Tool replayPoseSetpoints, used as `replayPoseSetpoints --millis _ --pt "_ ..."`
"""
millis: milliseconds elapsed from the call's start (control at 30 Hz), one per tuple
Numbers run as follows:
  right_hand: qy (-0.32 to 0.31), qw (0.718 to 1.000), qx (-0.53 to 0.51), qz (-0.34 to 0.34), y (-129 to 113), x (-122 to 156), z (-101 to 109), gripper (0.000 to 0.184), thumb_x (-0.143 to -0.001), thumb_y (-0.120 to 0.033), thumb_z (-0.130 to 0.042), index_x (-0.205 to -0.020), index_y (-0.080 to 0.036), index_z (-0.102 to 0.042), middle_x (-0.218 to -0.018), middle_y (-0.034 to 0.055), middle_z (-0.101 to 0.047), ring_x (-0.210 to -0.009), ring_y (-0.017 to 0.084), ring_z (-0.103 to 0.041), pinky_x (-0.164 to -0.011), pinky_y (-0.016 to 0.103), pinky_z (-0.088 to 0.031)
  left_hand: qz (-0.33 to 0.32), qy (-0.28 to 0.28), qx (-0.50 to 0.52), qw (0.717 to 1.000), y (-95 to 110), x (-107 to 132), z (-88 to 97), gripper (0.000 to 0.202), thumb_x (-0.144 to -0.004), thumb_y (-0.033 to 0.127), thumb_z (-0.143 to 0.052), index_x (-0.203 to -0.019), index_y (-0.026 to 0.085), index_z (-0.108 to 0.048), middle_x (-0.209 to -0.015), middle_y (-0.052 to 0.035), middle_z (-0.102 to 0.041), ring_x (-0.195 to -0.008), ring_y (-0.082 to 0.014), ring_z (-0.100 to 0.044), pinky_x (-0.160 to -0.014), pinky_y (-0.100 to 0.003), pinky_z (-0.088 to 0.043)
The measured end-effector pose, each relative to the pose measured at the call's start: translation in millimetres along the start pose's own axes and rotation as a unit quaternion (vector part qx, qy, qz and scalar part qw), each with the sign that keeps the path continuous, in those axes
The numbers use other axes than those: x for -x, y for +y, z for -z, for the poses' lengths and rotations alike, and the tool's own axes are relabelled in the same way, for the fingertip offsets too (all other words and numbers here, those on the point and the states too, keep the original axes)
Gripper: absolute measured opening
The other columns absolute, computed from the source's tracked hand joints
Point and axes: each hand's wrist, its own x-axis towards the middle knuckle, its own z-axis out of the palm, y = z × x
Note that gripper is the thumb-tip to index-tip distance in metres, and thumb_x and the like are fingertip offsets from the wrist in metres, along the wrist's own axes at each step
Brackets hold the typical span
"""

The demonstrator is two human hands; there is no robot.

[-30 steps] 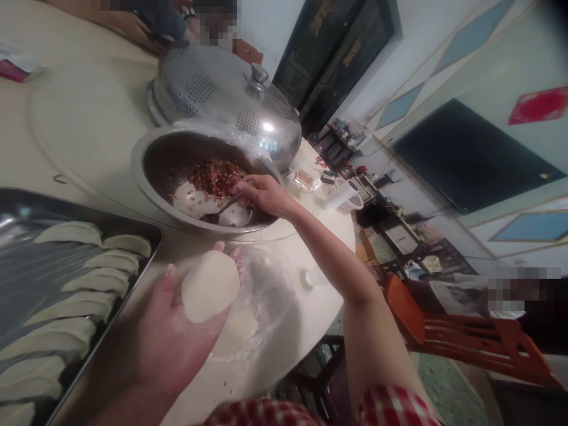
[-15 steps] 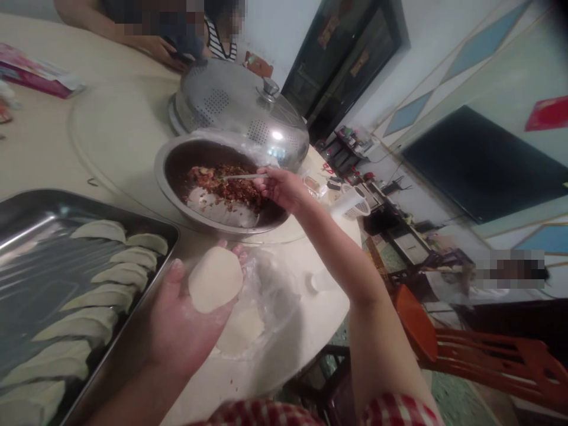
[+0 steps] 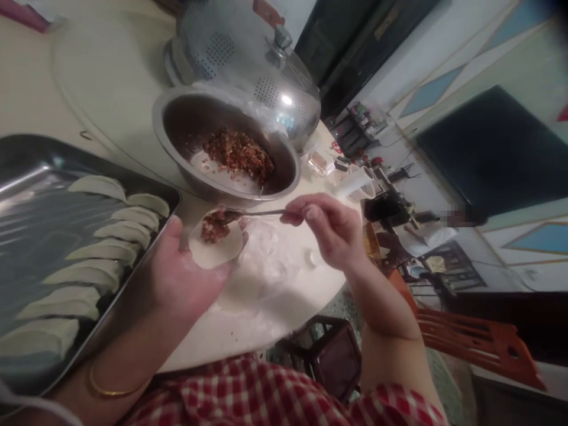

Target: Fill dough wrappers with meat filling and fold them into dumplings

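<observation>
My left hand [image 3: 186, 284] is palm up, with a round dumpling wrapper [image 3: 213, 254] lying across its palm and fingers. A lump of minced filling [image 3: 215, 228] sits on the wrapper's upper part. In my right hand [image 3: 328, 228] is the thin handle of a metal spoon [image 3: 266, 212], pinched between thumb and fingers. The spoon's tip reaches the filling, which partly hides it. Beyond both hands stands a steel bowl [image 3: 177, 171] with a heap of dark red-brown filling. Folded dumplings [image 3: 106, 251] lie in rows in a metal tray [image 3: 44, 160] to the left.
Behind the bowl is a large steel pot with a domed, perforated lid [image 3: 239, 53]. More wrappers and clear plastic [image 3: 266, 260] lie on the round table [image 3: 195, 349] below my hands. A white perforated basket [image 3: 361, 183] stands at right. Stool [image 3: 337, 355] and orange chair [image 3: 479, 337] flank the table.
My right hand has come back from the bowl to the left hand with the spoon. Filling now lies on the wrapper, which was bare. The view has tilted downward.
</observation>
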Motion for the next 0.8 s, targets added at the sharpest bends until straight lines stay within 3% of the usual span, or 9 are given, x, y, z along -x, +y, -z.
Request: replayPoseSetpoints --millis 100,200,533,667,800 --pt "-0.035 0.994 0.077 0.069 -4.5 14.7 -2.4 0.019 -0.102 -0.028 -0.052 -0.104 -0.022 -0.070 -0.085 0.0020 -0.075 -0.079 0.013 -0.071 -0.071 0.028 -0.058 0.003 0.009 -0.016 1.000 0.9 0.7 -0.5 0.061 -0.100 0.049 -0.036 -0.134 0.004 -0.058 -0.115 -0.0227 -0.073 -0.098 -0.0298 -0.075 -0.074 -0.039 -0.066" --pt "-0.033 0.990 0.100 0.094 -6.0 21.8 0.9 0.019 -0.102 -0.024 -0.051 -0.106 -0.022 -0.069 -0.086 0.0027 -0.075 -0.079 0.013 -0.069 -0.071 0.028 -0.057 0.006 0.000 -0.027 1.000 0.9 -0.1 0.0 0.060 -0.101 0.048 -0.035 -0.133 0.003 -0.057 -0.121 -0.0245 -0.071 -0.100 -0.0291 -0.075 -0.075 -0.037 -0.066" --pt "0.011 0.993 0.084 0.079 -3.2 31.8 6.4 0.020 -0.101 -0.021 -0.053 -0.109 -0.025 -0.071 -0.088 0.0016 -0.074 -0.082 0.014 -0.070 -0.073 0.029 -0.057 0.025 0.003 -0.043 0.999 -1.4 -4.0 3.4 0.059 -0.100 0.050 -0.034 -0.128 0.007 -0.062 -0.129 -0.0248 -0.067 -0.100 -0.0312 -0.075 -0.075 -0.038 -0.066" --pt "0.059 0.997 0.017 0.048 -4.2 34.2 0.4 0.019 -0.101 -0.023 -0.054 -0.109 -0.025 -0.071 -0.087 0.0000 -0.075 -0.079 0.010 -0.074 -0.071 0.024 -0.061 0.020 0.013 -0.034 0.999 -1.1 -2.0 1.0 0.057 -0.100 0.049 -0.037 -0.129 0.007 -0.061 -0.126 -0.0233 -0.069 -0.104 -0.0306 -0.074 -0.077 -0.037 -0.066" --pt "0.055 0.998 0.002 0.018 -3.3 35.1 -7.5 0.018 -0.101 -0.026 -0.054 -0.103 -0.023 -0.072 -0.083 -0.0002 -0.076 -0.077 0.010 -0.076 -0.070 0.021 -0.064 0.019 0.005 -0.041 0.999 -1.3 -1.0 0.8 0.056 -0.101 0.049 -0.035 -0.133 0.010 -0.059 -0.127 -0.0199 -0.070 -0.113 -0.0285 -0.071 -0.078 -0.036 -0.066"
